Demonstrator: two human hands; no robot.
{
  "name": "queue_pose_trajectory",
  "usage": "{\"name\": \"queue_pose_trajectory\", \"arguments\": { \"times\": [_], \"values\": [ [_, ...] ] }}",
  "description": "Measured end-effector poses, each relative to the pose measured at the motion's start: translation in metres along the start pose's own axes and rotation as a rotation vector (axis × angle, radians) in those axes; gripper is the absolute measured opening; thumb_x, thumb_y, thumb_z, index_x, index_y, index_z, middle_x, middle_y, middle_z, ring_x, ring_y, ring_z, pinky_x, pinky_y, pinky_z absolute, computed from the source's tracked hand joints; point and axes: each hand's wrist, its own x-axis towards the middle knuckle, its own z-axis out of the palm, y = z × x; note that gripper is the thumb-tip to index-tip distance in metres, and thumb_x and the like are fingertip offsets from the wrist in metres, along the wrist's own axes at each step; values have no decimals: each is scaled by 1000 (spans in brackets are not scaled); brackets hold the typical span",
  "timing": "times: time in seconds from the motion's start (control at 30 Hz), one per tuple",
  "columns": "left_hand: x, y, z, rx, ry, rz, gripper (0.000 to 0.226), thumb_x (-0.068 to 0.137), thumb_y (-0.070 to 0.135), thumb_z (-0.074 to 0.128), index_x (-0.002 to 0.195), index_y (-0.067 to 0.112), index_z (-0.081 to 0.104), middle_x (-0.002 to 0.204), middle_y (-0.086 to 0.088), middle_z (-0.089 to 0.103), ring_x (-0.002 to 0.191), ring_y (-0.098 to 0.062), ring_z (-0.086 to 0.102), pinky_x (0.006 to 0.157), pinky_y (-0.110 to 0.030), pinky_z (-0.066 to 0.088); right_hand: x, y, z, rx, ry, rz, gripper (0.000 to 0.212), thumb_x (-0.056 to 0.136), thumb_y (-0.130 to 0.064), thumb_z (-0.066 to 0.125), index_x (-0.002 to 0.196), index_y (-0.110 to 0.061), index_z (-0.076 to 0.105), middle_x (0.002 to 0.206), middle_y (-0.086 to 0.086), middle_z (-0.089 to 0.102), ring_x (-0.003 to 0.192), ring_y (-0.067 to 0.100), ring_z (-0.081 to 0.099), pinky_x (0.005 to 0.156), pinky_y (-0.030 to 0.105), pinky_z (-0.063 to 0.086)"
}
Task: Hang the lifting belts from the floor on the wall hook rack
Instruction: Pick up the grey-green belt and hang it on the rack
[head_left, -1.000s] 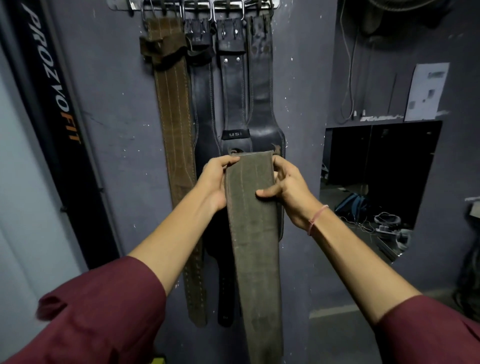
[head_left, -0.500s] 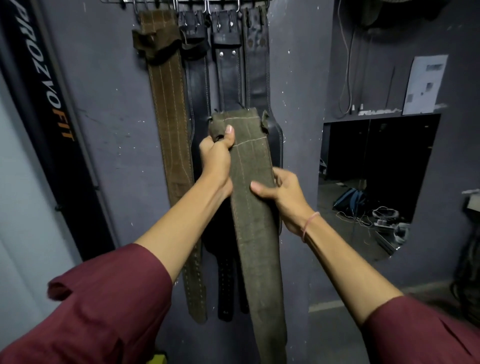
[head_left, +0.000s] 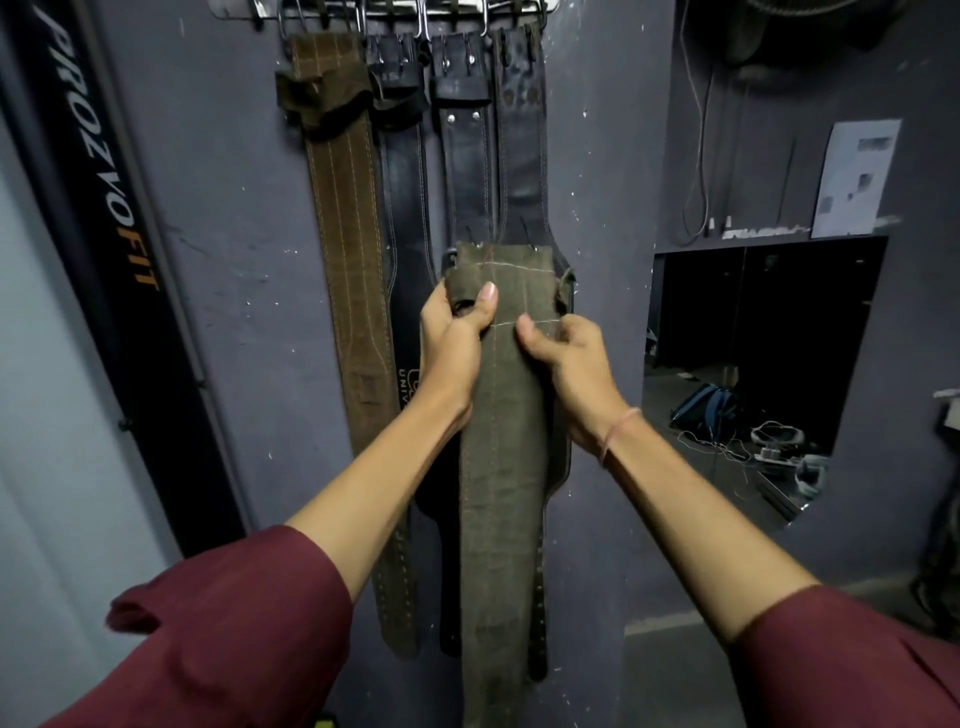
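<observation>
While the maroon sleeves (head_left: 234, 618) fill the near corners, both forearms reach toward the wall, and the olive lifting belt (head_left: 501, 467) hangs between them, its tail dropping out of view at the bottom edge. The left hand (head_left: 452, 338) grips the belt's left edge near the top, thumb flat on the front and fingers curled round what looks like the buckle; the right hand (head_left: 566, 358) pinches the right edge just beside it, thumb in front, fingers wrapped behind. The belt's top end sits in front of the black belts (head_left: 467, 182) already hung, with a brown belt (head_left: 343, 234) to their left, and well below the hook rack (head_left: 384, 8) at the far top. Whether a hook is free I cannot tell. Lifting it, the buckle could snag a hung belt and knock it off, or the heavy tail could drag the belt loose if either grip shifts.
</observation>
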Motion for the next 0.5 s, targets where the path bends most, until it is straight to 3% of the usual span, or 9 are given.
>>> {"name": "queue_pose_trajectory", "arguments": {
  "times": [0.07,0.13,0.2,0.27,0.3,0.4,0.5],
  "values": [
    [-4,2,-2,-14,23,21,16,91,7,66,106,9,63,101,-9,72,98,-27,69,97,-58,52,11,-11,8,5,20,3,17,98,-14,60,104,0,66,96,15,76,86,23,74,72,35,61],
    [-2,7,-6,2,100,-19,29,83,23,77,104,8,64,100,-9,74,97,-26,71,93,-58,55,14,-10,11,15,21,-22,24,98,-10,59,117,5,61,111,23,71,95,28,71,81,37,61],
    [0,15,-9,43,165,-168,77,64,61,83,116,7,64,107,-13,74,97,-29,74,88,-53,59,14,-8,14,15,5,-44,27,95,-4,61,120,6,57,112,20,70,98,27,69,83,35,60],
    [3,21,-15,96,110,-289,112,56,84,72,133,4,56,117,-16,71,102,-31,72,89,-50,58,13,-7,17,3,-3,-68,24,93,0,62,116,3,57,105,12,70,95,20,69,82,33,59],
    [3,28,-19,117,56,-299,107,65,87,63,131,3,58,116,-17,71,102,-31,72,89,-47,59,13,-8,19,-11,6,-79,23,92,1,62,114,0,57,101,8,71,92,17,69,80,31,58],
    [8,42,-29,89,-86,-316,77,95,71,32,81,11,78,78,-8,77,77,-18,75,72,-28,58,13,-8,20,-113,44,-114,23,89,7,61,106,-9,55,92,-1,70,84,9,66,79,29,57],
    [16,43,-32,82,-75,-306,59,103,53,34,84,14,72,73,-4,77,76,-20,74,70,-30,55,13,-9,20,-68,-2,-76,10,93,-4,62,99,-12,57,95,4,71,89,17,67,86,37,56]
  ]
}}
